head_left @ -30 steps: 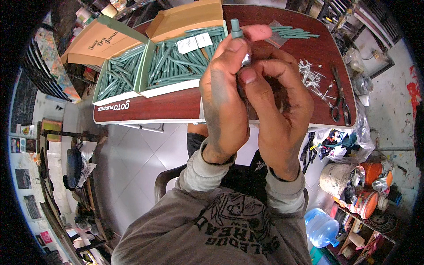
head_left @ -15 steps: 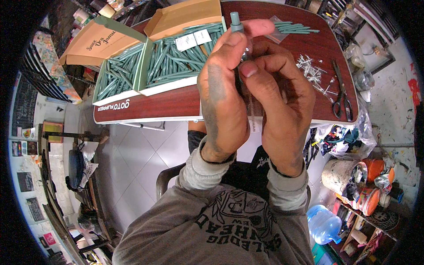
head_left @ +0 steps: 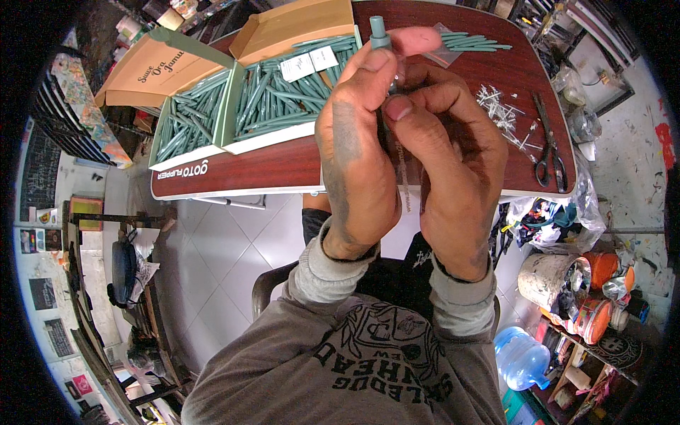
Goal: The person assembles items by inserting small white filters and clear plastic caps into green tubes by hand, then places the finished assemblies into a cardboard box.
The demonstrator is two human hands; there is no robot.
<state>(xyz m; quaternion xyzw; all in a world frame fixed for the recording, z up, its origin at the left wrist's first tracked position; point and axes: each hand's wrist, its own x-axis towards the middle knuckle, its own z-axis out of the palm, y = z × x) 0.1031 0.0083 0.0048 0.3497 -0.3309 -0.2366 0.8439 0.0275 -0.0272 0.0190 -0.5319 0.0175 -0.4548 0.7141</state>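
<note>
Above the near table edge my left hand (head_left: 358, 145) is closed round a slim green tube (head_left: 378, 32), held upright between thumb and fingers. Its narrow top and wider collar stick out over the thumb; the lower part is hidden by the fingers. Close beside it, my right hand (head_left: 464, 156) has its thumb bent against curled fingers, just below the shiny part of the tube. What these fingers pinch is hidden. A see-through plastic strip (head_left: 406, 198) with print hangs down between my palms.
Left on the dark red table (head_left: 262, 166) stand two open boxes (head_left: 228, 142) of slim green sticks (head_left: 283, 99). To the right lie more green sticks (head_left: 474, 42) on a clear bag, white plastic bits (head_left: 503, 113) and black scissors (head_left: 547, 142).
Both hands keep almost the same pose round the green tube. The right thumb has shifted very slightly, and the plastic strip between the palms hangs a little differently.
</note>
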